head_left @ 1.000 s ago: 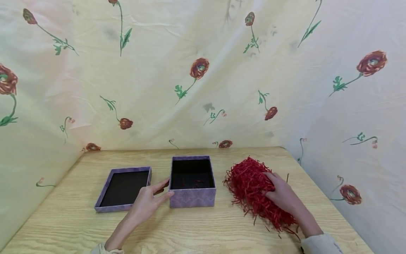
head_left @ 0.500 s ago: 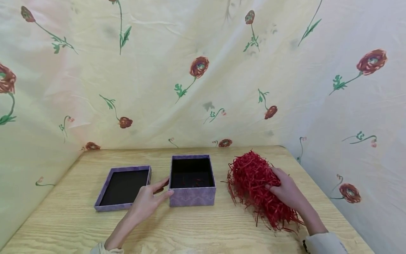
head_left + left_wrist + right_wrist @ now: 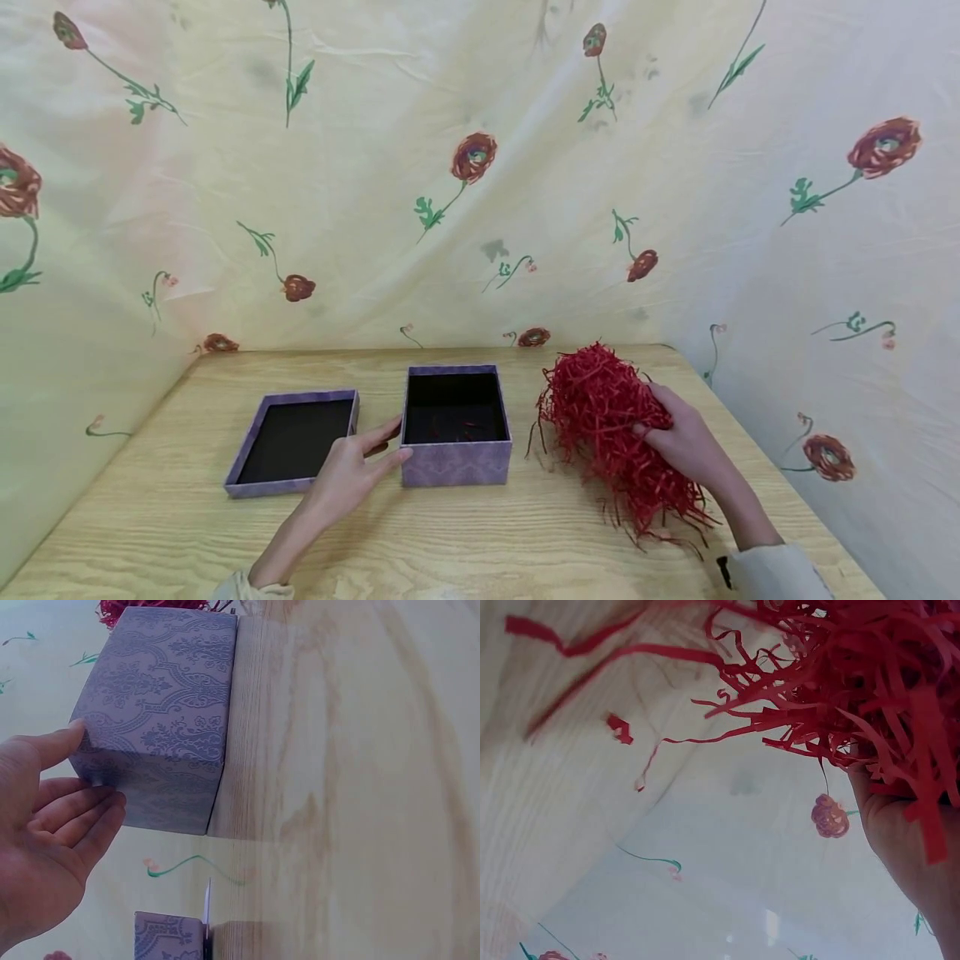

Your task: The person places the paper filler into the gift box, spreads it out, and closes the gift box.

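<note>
A purple patterned box (image 3: 456, 467) stands uncovered on the table, with a few red shreds on its black inside. My left hand (image 3: 347, 482) holds its near left corner, thumb at the front and fingers along the left side; the left wrist view shows this hand (image 3: 52, 825) against the box (image 3: 161, 690) closely. To the right, my right hand (image 3: 688, 440) grips a big bundle of red shredded paper (image 3: 600, 408). Loose strips dangle from the bundle. From the right wrist, the shredded paper (image 3: 889, 682) hides most of my fingers, while the thumb side of the hand (image 3: 907, 847) shows.
Left of the box lies its shallow purple lid (image 3: 296, 442), black inside facing up. A small loose red scrap (image 3: 619, 729) rests on the wooden table (image 3: 450, 558). Flower-printed cloth (image 3: 375, 208) walls the table at the back and sides.
My right hand has raised the bundle of red shredded paper a little, moving slightly away from me and to the right. The left hand and the box keep their place.
</note>
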### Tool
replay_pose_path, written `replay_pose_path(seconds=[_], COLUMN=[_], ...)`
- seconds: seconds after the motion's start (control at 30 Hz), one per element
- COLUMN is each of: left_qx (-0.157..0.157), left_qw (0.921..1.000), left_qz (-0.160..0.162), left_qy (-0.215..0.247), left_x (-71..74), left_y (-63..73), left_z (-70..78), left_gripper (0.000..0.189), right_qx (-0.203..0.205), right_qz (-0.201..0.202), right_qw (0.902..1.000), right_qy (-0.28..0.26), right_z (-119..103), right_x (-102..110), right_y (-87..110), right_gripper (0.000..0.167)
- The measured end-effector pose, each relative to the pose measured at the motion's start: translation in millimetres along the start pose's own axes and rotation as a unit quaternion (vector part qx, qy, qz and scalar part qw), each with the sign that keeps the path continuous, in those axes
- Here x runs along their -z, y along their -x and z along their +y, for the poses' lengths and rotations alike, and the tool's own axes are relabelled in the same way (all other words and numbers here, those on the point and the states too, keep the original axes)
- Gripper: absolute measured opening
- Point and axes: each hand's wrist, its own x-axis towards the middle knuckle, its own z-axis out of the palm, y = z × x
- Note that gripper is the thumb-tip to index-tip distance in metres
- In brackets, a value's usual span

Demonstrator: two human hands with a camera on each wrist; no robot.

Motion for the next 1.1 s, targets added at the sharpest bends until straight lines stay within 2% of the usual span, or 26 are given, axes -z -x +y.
replay_pose_path(seconds=[0.63, 1.1], left_qx=[0.003, -0.001], left_qw=[1.0, 1.0], left_qz=[0.003, 0.004], left_qy=[0.005, 0.005], left_x=[-0.2, 0.2], left_y=[-0.5, -0.3], left_z=[-0.3, -0.4], left_gripper=[0.058, 0.058], right_qx=[-0.005, 0.02], right_qz=[-0.011, -0.008], right_qw=[0.9987, 0.996], right_qy=[-0.05, -0.087], right_z=[-25, -40], right_x=[3, -4], right_y=[-18.5, -28.8], right_gripper=[0.055, 0.061])
